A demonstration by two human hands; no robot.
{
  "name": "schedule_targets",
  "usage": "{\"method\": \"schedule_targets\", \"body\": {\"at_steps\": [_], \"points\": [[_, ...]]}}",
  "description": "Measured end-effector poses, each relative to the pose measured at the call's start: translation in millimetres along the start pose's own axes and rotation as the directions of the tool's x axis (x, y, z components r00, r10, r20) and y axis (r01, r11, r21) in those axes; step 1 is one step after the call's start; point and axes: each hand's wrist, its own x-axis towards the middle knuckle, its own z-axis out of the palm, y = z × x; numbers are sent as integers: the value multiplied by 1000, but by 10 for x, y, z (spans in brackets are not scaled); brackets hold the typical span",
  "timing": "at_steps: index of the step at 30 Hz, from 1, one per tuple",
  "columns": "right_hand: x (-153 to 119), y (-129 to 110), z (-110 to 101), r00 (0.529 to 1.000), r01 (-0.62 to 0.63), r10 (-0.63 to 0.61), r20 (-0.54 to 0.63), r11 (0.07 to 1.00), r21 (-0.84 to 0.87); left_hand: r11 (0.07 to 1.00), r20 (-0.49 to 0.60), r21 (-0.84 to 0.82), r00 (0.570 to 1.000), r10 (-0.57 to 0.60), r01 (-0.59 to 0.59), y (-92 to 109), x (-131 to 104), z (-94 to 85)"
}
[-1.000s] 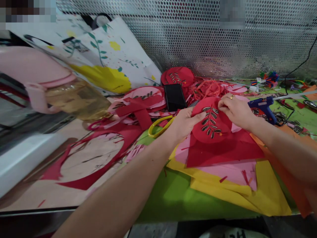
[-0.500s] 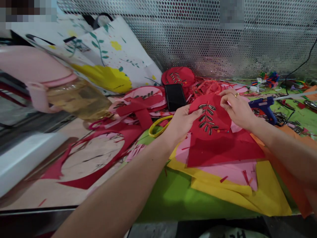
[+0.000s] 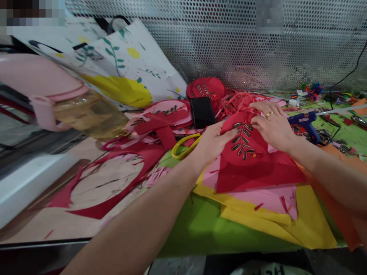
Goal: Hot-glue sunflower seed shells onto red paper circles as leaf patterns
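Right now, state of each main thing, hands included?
Red disc: held, patterned side up
Left hand: gripping disc, thumb on top
Right hand: bent fingers at disc's upper edge, grip unclear
Phone: lying, screen dark
Glue gun: on its side, stick in rear
Bottle: pink lid on
Cut red sheet: large round opening
Yellow loop: partly hidden

Left hand (image 3: 214,140) grips a red disc (image 3: 245,142), right hand (image 3: 273,125) at its edge.

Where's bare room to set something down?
Green tabletop between left forearm and yellow sheets. Also pale board between red cutout frame and black front edge, bar a red scrap. Crowded around the leaf-patterned red disc: smartphone, red shreds, glue gun.
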Motion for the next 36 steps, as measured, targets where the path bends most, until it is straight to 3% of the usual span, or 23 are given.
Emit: {"method": "schedule_targets", "body": {"at_steps": [8,23,32,36], "points": [[-43,-23,56,1000,1,1,20,993,-118,1000,6,-9,1000,12,-12,-12,7,-11],[-37,-25,32,999,-25,24,28,997,67,1000,-178,-23,984,0,-4,23,38,13],[-74,-56,63,998,61,-60,36,998,-19,988,-355,-106,933,66,-110,21,90,-27],[-86,-97,67,988,87,-92,123,995,43,984,-426,-85,899,104,-154,30,131,-69]]}}
